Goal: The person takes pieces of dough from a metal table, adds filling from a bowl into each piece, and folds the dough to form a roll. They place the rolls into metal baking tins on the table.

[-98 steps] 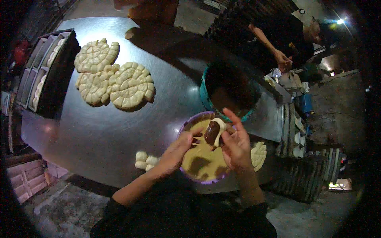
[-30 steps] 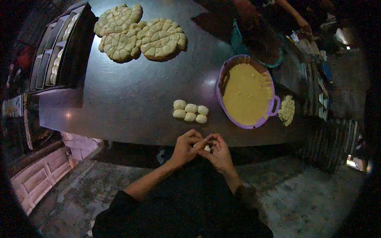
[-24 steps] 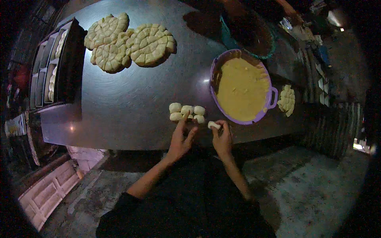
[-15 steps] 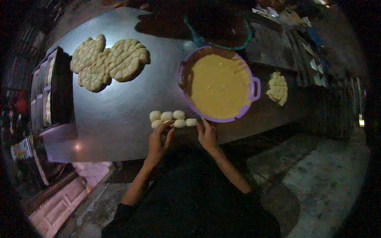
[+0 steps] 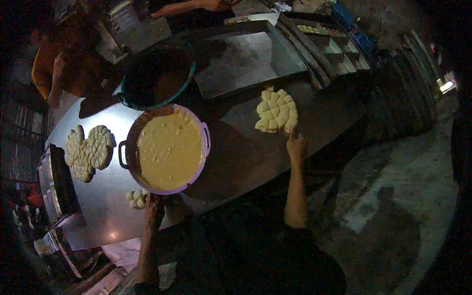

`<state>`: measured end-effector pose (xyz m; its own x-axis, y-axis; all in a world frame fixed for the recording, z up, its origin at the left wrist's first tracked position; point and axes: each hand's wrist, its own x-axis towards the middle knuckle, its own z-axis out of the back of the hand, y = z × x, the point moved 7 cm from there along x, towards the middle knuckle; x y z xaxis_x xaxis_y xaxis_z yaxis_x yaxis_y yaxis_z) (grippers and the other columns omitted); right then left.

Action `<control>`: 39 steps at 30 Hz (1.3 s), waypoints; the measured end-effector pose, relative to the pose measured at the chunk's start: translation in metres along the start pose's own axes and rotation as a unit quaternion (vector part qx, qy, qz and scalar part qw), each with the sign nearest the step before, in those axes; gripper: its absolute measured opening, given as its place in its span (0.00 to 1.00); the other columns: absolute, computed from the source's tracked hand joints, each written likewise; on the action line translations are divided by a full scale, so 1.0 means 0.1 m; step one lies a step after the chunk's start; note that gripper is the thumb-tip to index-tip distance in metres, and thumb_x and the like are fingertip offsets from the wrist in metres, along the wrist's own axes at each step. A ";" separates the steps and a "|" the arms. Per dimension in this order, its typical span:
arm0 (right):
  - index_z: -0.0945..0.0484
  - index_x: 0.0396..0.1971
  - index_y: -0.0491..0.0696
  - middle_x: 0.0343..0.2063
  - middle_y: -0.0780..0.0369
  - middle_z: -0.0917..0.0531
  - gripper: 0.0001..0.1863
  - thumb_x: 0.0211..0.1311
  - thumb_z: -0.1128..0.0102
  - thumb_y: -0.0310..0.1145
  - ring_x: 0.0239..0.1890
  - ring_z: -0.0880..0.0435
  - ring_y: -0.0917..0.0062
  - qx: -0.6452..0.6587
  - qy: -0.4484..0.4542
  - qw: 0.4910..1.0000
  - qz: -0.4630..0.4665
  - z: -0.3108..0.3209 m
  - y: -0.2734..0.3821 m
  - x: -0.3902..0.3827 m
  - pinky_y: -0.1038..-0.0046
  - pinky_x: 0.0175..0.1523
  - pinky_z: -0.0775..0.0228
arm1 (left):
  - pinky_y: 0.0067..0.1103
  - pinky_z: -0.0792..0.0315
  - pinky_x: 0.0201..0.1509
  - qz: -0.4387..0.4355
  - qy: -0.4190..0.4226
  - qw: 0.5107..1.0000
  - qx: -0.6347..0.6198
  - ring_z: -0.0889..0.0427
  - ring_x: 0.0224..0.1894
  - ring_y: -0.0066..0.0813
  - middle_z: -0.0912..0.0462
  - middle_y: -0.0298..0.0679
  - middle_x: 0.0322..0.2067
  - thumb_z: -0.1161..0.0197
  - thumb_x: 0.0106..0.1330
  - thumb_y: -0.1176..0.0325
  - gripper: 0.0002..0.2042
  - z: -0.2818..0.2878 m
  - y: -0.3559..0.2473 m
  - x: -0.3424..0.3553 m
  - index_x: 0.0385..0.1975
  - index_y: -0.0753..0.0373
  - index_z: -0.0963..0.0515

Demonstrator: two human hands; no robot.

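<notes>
My right hand (image 5: 296, 147) reaches to the near tip of a flat, scored piece of pale dough (image 5: 277, 112) on the right of the metal table. Its index finger is stretched out and touches the dough's edge, and I see nothing held. My left hand (image 5: 154, 207) is at the near rim of a purple basin (image 5: 206, 142), just right of a small cluster of dough balls (image 5: 136, 199). That hand is dark and its fingers are hard to make out. Yellow, lumpy batter (image 5: 169, 150) fills much of the basin.
More scored dough (image 5: 91, 150) lies on the left of the metal table (image 5: 110, 216). A dark tub with a green rim (image 5: 191, 73) stands behind the basin, beside a large shallow tray (image 5: 236, 86). Divided trays (image 5: 339, 59) are at the back right. Another person's arm (image 5: 56, 78) shows at far left.
The view has swung right, so basin and dough appear further left. My right hand has left the dough balls and reached the scored dough; my left hand is now beside the basin's rim.
</notes>
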<state>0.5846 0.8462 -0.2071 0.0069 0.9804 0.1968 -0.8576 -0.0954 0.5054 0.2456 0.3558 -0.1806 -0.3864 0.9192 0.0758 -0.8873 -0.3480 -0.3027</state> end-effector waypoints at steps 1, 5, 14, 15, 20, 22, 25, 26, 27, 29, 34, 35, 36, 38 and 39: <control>0.28 0.46 0.39 0.32 0.55 0.21 0.23 0.64 0.39 0.44 0.32 0.21 0.63 -0.025 -0.056 0.998 0.010 -0.06 -0.11 0.17 0.63 0.41 0.28 | 0.43 0.40 0.61 -0.042 -0.004 0.997 0.065 0.31 0.57 0.56 0.25 0.52 0.50 0.42 0.58 0.78 0.15 0.01 -0.06 0.06 0.47 0.63 0.24; 0.31 0.40 0.42 0.30 0.55 0.23 0.19 0.63 0.38 0.42 0.33 0.23 0.61 0.162 -0.175 0.971 -0.031 -0.49 -0.24 0.19 0.62 0.41 0.30 | 0.47 0.42 0.63 0.006 0.102 0.994 0.026 0.35 0.59 0.60 0.28 0.55 0.53 0.42 0.60 0.75 0.19 -0.09 0.06 0.19 0.53 0.65 0.30; 0.32 0.36 0.43 0.28 0.59 0.27 0.12 0.56 0.38 0.24 0.29 0.25 0.69 0.293 0.088 0.940 0.152 0.36 0.11 -1.26 0.67 0.35 0.31 | 0.45 0.52 0.67 0.175 -0.078 0.964 0.184 0.43 0.66 0.52 0.38 0.52 0.63 0.36 0.61 0.64 0.30 0.41 -0.35 -0.19 0.64 0.59 0.36; 0.32 0.36 0.43 0.29 0.59 0.27 0.11 0.56 0.38 0.24 0.30 0.25 0.69 0.284 0.084 0.941 0.164 0.48 0.18 -1.30 0.67 0.36 0.31 | 0.45 0.51 0.67 0.212 -0.105 0.953 0.187 0.42 0.65 0.52 0.37 0.52 0.62 0.36 0.61 0.64 0.28 0.47 -0.32 -0.35 0.63 0.58 0.34; 0.31 0.36 0.44 0.35 0.57 0.28 0.14 0.55 0.34 0.26 0.33 0.25 0.68 0.282 0.094 0.936 0.189 0.68 0.35 -0.96 0.68 0.39 0.31 | 0.42 0.46 0.63 0.244 -0.208 0.934 0.161 0.38 0.60 0.49 0.32 0.50 0.55 0.37 0.61 0.69 0.24 0.61 -0.51 -0.28 0.59 0.56 0.29; 0.31 0.36 0.44 0.36 0.56 0.28 0.15 0.54 0.33 0.27 0.34 0.25 0.68 0.233 0.078 0.947 0.209 0.63 0.36 -0.86 0.68 0.40 0.31 | 0.42 0.46 0.63 0.231 -0.221 0.936 0.146 0.36 0.60 0.48 0.32 0.50 0.55 0.37 0.60 0.70 0.23 0.62 -0.60 -0.17 0.58 0.56 0.28; 0.30 0.37 0.45 0.37 0.58 0.28 0.15 0.55 0.31 0.29 0.36 0.26 0.70 0.255 0.134 0.953 0.094 0.44 0.34 -0.66 0.69 0.42 0.31 | 0.42 0.45 0.63 0.181 -0.262 0.943 0.098 0.34 0.58 0.47 0.30 0.48 0.54 0.37 0.59 0.72 0.22 0.68 -0.76 0.01 0.56 0.57 0.27; 0.30 0.37 0.45 0.37 0.59 0.27 0.14 0.55 0.32 0.28 0.36 0.25 0.71 0.272 0.143 0.947 0.096 0.39 0.40 -0.65 0.70 0.42 0.31 | 0.42 0.45 0.62 0.162 -0.281 0.943 0.079 0.34 0.58 0.47 0.29 0.48 0.53 0.37 0.58 0.72 0.22 0.74 -0.84 0.07 0.55 0.57 0.26; 0.29 0.37 0.45 0.37 0.60 0.26 0.14 0.56 0.33 0.27 0.36 0.25 0.72 0.287 0.149 0.941 0.099 0.35 0.39 -0.61 0.71 0.42 0.31 | 0.42 0.43 0.62 0.111 -0.295 0.945 0.084 0.31 0.55 0.46 0.28 0.47 0.52 0.37 0.59 0.72 0.18 0.87 -1.02 0.25 0.51 0.58 0.24; 0.28 0.37 0.45 0.33 0.64 0.24 0.10 0.59 0.35 0.26 0.36 0.25 0.79 0.334 0.159 0.923 0.109 0.35 0.61 -0.62 0.76 0.42 0.31 | 0.38 0.35 0.57 0.128 -0.273 0.953 -0.011 0.29 0.53 0.43 0.26 0.47 0.49 0.37 0.59 0.73 0.17 1.02 -1.20 0.46 0.49 0.58 0.23; 0.23 0.42 0.41 0.39 0.63 0.22 0.15 0.59 0.34 0.32 0.40 0.23 0.79 0.527 0.356 0.769 0.063 1.12 2.29 -1.32 0.76 0.48 0.30 | 0.25 0.25 0.47 0.114 -0.242 0.871 -0.413 0.21 0.45 0.36 0.23 0.44 0.42 0.36 0.59 0.78 0.16 1.41 -1.53 1.12 0.49 0.62 0.23; 0.23 0.44 0.40 0.42 0.62 0.22 0.18 0.57 0.32 0.34 0.42 0.22 0.78 0.517 0.394 0.757 0.069 1.16 2.52 -1.44 0.75 0.50 0.29 | 0.24 0.25 0.48 0.120 -0.225 0.823 -0.507 0.20 0.44 0.35 0.22 0.44 0.42 0.37 0.60 0.79 0.15 1.49 -1.57 1.23 0.48 0.63 0.22; 0.22 0.44 0.40 0.43 0.62 0.22 0.19 0.57 0.31 0.35 0.43 0.22 0.77 0.523 0.393 0.748 0.114 1.25 2.79 -1.51 0.75 0.50 0.28 | 0.24 0.25 0.48 0.125 -0.207 0.794 -0.557 0.20 0.44 0.34 0.22 0.44 0.42 0.37 0.60 0.78 0.15 1.53 -1.54 1.30 0.48 0.64 0.22; 0.20 0.45 0.41 0.44 0.61 0.22 0.20 0.56 0.30 0.36 0.45 0.22 0.76 0.534 0.399 0.717 0.205 1.34 3.30 -1.74 0.76 0.49 0.27 | 0.24 0.25 0.48 0.136 -0.182 0.726 -0.649 0.20 0.44 0.32 0.22 0.44 0.42 0.38 0.61 0.78 0.13 1.59 -1.43 1.34 0.47 0.65 0.22; 0.19 0.46 0.41 0.45 0.60 0.23 0.19 0.55 0.30 0.34 0.48 0.22 0.74 0.499 0.330 0.755 0.270 1.34 3.45 -1.82 0.76 0.49 0.25 | 0.23 0.25 0.48 0.134 -0.212 0.726 -0.641 0.20 0.43 0.31 0.22 0.43 0.42 0.38 0.62 0.77 0.13 1.68 -1.32 1.33 0.46 0.65 0.21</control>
<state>0.3561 0.6120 0.0443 -0.7448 0.5936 0.3049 0.1719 -0.2707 0.9472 0.2692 0.4931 0.0290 -0.7861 0.6157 0.0538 0.0920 0.2028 -0.9749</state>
